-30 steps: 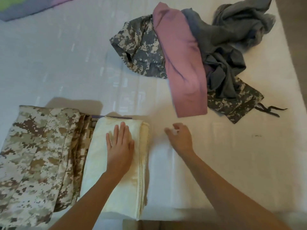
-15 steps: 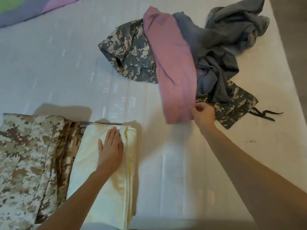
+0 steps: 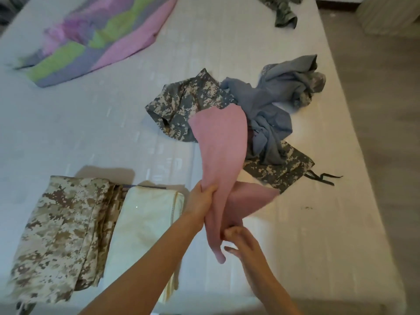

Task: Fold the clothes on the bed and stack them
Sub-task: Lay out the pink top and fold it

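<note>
The left forearm (image 3: 147, 262) and right forearm (image 3: 266, 285) reach up from the bottom edge toward the frame's centre. The left hand (image 3: 200, 204) wraps its fingers round the pink cloth (image 3: 223, 142). Just below it, the right hand (image 3: 239, 243) pinches the same cloth's lower end.

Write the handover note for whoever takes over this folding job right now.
Left-hand grip: holds the pink cloth mid-length, its far end reaching the heap.
Right-hand grip: pinches the same cloth near its lower end.
Done: tan desert-camouflage garment and cream cloth lie folded, side by side, front left on the white bed.
Left: fold the pink cloth, then the heap's grey-green camouflage garment and blue-grey garment; another camouflage piece lies at the far edge. Stack everything.
</note>
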